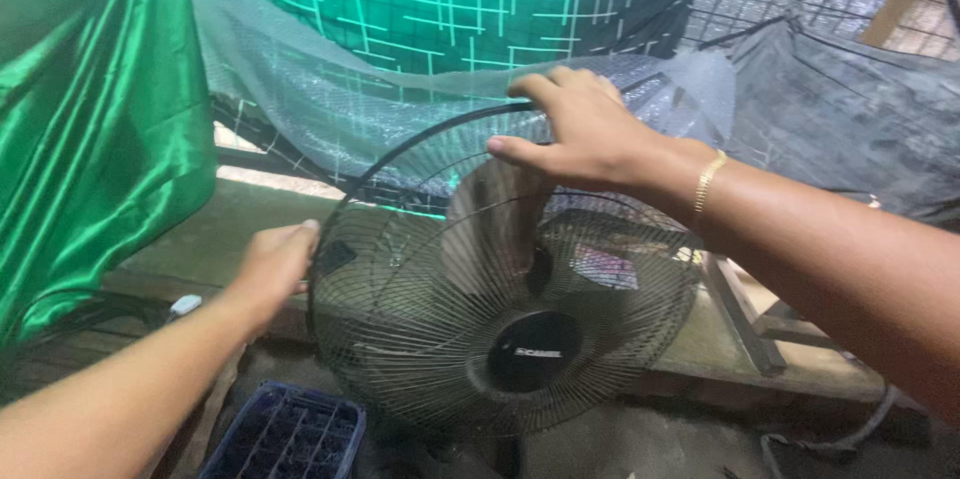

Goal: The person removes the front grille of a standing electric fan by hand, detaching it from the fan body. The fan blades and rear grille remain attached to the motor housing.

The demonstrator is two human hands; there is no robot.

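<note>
A black electric fan (pixel 500 309) with a round wire guard fills the middle of the head view, its grey blades visible behind the grille and a black hub cap at the front. My left hand (pixel 275 261) grips the left rim of the guard. My right hand (pixel 580 129), with a gold bracelet on the wrist, rests on the guard's top rim, fingers curled over it. The fan is tilted slightly toward me.
Shiny green cloth (pixel 90 119) hangs at the left. Grey mesh netting (pixel 330 109) and a dark green patterned sheet (pixel 440 9) drape behind the fan. A blue plastic crate (pixel 285 434) lies at the lower left. A low concrete ledge (pixel 210 229) runs behind, with wooden pieces (pixel 760 329) at the right.
</note>
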